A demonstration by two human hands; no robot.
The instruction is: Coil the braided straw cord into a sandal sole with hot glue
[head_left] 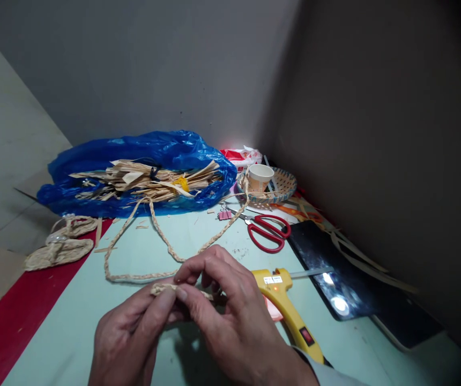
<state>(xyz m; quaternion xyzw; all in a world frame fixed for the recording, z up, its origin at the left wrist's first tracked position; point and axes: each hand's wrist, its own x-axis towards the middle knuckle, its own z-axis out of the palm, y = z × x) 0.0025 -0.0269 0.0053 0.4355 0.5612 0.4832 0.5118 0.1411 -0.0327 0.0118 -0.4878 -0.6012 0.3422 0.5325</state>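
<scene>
— What could go wrong for you from here?

— Your right hand (234, 306), lower centre of the frame, sits just beside the yellow glue gun (289, 311). A sideways shift might knock it, or burn you if its nozzle, hidden by your hand, is hot. The braided cord (110, 249) loops across the desk (69, 327) in mid-frame and passes close by the blades of the red-handled scissors (271, 234); a hard tug could snag there. A slack pinch could let the braiding loosen.

— And what lies at your fingers?

— A short braided straw piece (160, 289), lower centre, pinched by both hands. Your left hand (132, 324) presses it under the thumb, one end showing above; your right thumb bears on it alongside. Whether it joins the cord, I cannot tell.
</scene>
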